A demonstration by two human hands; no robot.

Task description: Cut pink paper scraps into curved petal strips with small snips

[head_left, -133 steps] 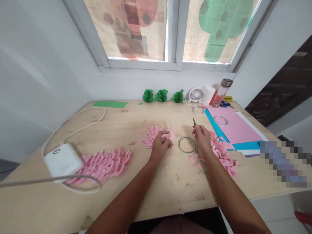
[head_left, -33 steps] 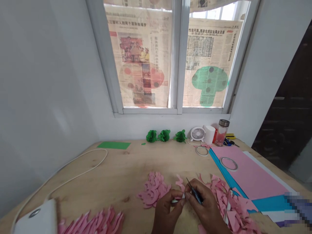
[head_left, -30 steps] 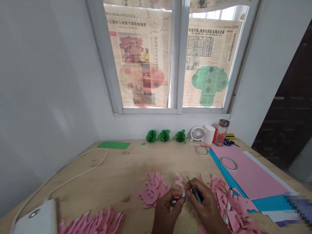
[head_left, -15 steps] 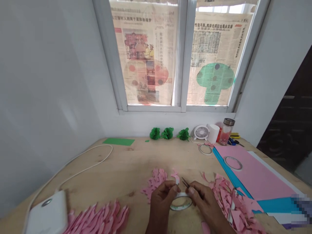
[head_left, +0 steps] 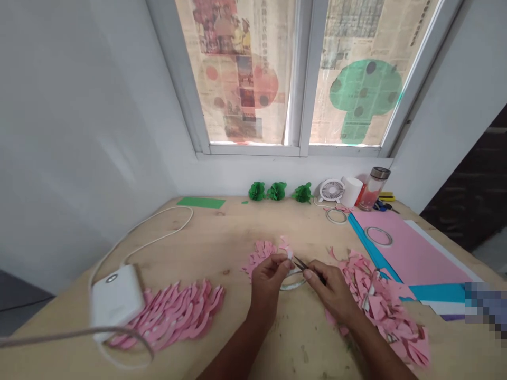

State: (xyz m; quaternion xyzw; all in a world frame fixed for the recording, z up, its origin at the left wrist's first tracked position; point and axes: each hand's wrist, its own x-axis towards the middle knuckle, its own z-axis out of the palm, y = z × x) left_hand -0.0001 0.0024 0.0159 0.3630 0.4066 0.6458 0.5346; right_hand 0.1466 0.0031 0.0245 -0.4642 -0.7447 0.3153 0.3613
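Note:
Pinched between the fingertips of my left hand is a small pink paper strip with a white end. My right hand grips dark, pointed tweezers, their tips close to the strip's white end. A ring-shaped roll of tape shows just below and between my hands, partly hidden by them. Behind my left hand lies a cluster of pink paper petals. Pink paper scraps are heaped to the right of my right hand.
Rows of curved pink strips lie at left beside a white power bank with a cable. Green paper clusters, a small fan and a glass bottle line the wall. Pink sheets lie at right.
The view has tilted down. The tweezers' tips have come to the strip's white end, and the tape roll is now more hidden behind my hands.

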